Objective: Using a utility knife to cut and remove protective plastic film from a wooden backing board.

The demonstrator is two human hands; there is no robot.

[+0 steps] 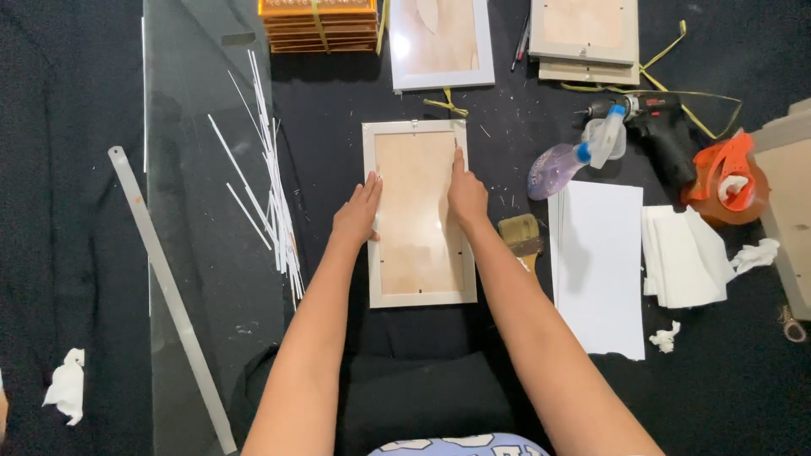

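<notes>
A white picture frame [418, 297] lies face down on the black work surface in front of me, its tan backing board [414, 203] showing. My left hand [356, 213] lies flat on the frame's left edge, fingers together and pointing away from me. My right hand [465, 192] presses on the right edge, fingers stretched along the rim. Neither hand holds anything; both rest on the frame.
A glass sheet [198, 253] with thin white strips [274, 186] and a metal ruler [169, 295] lie left. Right: spray bottle [574, 156], cordless drill [655, 127], brush [519, 232], white paper [600, 270], tissues [684, 257], tape dispenser [726, 177]. More frames [439, 42] and a bundled stack [319, 25] sit beyond.
</notes>
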